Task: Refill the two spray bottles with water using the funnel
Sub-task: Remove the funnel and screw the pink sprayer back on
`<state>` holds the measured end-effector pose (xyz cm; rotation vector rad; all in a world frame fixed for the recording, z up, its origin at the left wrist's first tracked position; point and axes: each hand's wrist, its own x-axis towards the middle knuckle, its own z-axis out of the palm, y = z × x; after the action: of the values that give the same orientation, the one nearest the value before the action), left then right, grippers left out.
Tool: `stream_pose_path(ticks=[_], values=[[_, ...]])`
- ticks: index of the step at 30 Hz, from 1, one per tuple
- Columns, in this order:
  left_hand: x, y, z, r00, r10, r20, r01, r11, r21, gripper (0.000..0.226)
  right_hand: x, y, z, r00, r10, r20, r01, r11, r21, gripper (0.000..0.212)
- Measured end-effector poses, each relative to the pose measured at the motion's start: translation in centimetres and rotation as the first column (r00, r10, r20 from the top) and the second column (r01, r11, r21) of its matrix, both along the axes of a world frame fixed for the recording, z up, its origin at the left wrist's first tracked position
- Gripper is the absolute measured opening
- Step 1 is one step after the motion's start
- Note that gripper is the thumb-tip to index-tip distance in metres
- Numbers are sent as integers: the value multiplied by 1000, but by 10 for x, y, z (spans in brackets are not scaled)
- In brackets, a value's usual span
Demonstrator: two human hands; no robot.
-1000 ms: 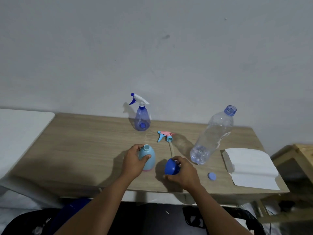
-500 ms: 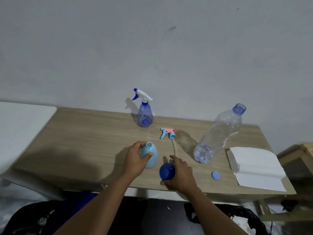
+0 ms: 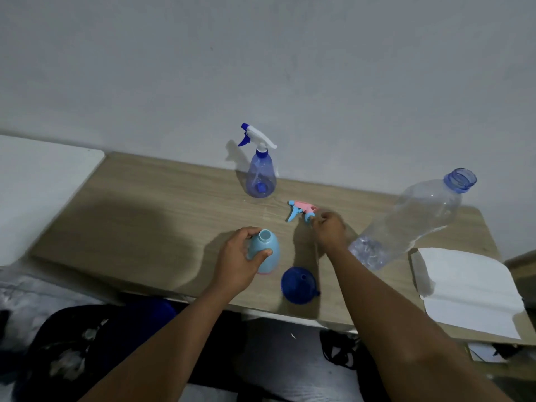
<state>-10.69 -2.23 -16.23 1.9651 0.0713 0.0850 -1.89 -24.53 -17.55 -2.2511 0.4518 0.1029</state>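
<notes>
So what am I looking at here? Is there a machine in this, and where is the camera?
No machine: a person works with bare hands, and one wide camera on their head looks down at a wooden table. The left hand grips a light blue bottle with its top off. The right hand reaches to the pink and blue spray head lying on the table; whether it grips it yet is unclear. Nearby sit a blue funnel, a purple spray bottle, an uncapped clear water bottle and a white folded paper.
</notes>
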Motion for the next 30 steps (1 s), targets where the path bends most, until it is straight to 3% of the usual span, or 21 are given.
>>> stream_pose_path(ticks=[4, 7, 9, 11, 13, 16, 21, 30], values=[[-1, 0, -5, 1000, 0, 4, 0, 1000, -24, 45, 26, 1, -10, 996, -19, -93, 20, 1000, 15, 28], [0, -1, -5, 1000, 13, -1, -13, 999, -31, 46, 34, 3, -16, 998, 20, -61, -23, 999, -41, 28], [0, -1, -4, 1000, 16, -3, -16, 1000, -26, 46, 35, 6, -14, 999, -12, -49, 12, 1000, 3, 29], [-1, -1, -4, 1000, 16, -2, -16, 999, -28, 45, 33, 12, -2, 989, -146, -22, 148, 975, 165, 32], [-1, -1, -2, 1000, 13, -3, -13, 999, -33, 46, 25, 20, 23, 966, -260, 18, 229, 879, 418, 32], [-1, -1, -1, 1000, 12, 6, -12, 999, -34, 46, 1, 35, 70, 959, -252, 132, 103, 740, 664, 27], [-1, 0, 3, 1000, 3, -15, -3, 1000, -20, 45, -42, 59, 131, 885, -190, 425, -112, 799, 590, 16], [0, -4, 9, 994, 7, -113, -8, 1000, -6, 45, -75, 82, 136, 835, -146, 531, -182, 837, 516, 20]])
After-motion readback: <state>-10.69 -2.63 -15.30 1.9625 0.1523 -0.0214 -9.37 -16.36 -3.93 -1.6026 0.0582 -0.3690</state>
